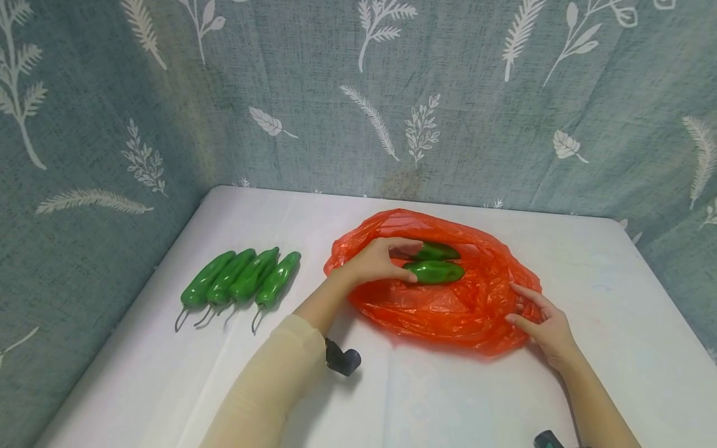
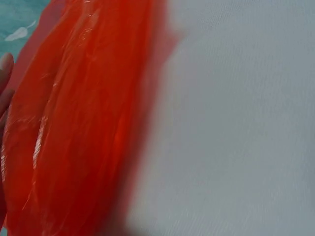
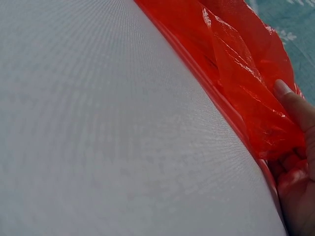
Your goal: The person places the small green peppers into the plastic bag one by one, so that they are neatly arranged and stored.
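A red plastic bag [image 1: 392,221] lies spread with its mouth facing up. Inside it are two glossy green peppers, the front pepper [image 1: 437,272] and the rear pepper [image 1: 439,251], side by side. My left hand [image 1: 378,258] reaches over the bag's left rim, its thumb at the front pepper's left end and its extended fingers by the rear one. At the bag's right side, my right hand [image 1: 546,330] holds the rim, with red film [image 3: 246,83] between thumb and fingers in the right wrist view. The left wrist view mostly shows the bag's side [image 2: 78,128].
Several green peppers [image 1: 241,280] lie in a row on the left of the white table [image 1: 140,386], stems towards me. A grey-green patterned cloth [image 1: 313,124] hangs behind the table and along its left side. Dark wrist devices [image 1: 342,359] show beside the forearms.
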Tool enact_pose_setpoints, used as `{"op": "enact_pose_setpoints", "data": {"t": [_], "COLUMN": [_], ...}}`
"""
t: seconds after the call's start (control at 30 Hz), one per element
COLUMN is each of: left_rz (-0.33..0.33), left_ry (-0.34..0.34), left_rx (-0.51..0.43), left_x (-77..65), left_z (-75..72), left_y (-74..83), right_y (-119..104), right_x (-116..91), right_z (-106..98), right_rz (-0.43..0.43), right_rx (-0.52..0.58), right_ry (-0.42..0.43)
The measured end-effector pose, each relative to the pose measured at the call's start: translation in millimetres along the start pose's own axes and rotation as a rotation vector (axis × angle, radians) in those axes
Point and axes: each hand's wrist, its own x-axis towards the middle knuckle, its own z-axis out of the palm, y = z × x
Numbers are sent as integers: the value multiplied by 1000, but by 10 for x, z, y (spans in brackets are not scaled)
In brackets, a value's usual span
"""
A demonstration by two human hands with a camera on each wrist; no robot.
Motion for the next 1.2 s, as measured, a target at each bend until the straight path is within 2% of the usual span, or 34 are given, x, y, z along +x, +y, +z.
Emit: {"op": "enact_pose_setpoints", "data": {"t": [0.1, 0.27, 0.47, 0.87, 1.07, 1.2], "left_rz": [-7, -47, -71, -42, 2, -10], "left_ry": [-10, -31, -14, 5, 31, 33], "left_rx": [-11, 35, 90, 41, 17, 14], "left_x": [-40, -105, -218, -493, -640, -749], "left_z": [-54, -162, -312, -507, -567, -605], "left_y": [17, 45, 63, 67, 57, 70], "right_y": [-3, 0, -5, -8, -1, -2], "right_x": [7, 4, 5, -2, 1, 1], "right_z": [-1, 0, 9, -5, -1, -1], "right_rz": [-1, -7, -35, -19, -20, -22], "right_rx": [8, 11, 22, 6, 8, 13], "right_ry": [-2, -4, -8, -4, 2, -1]}}
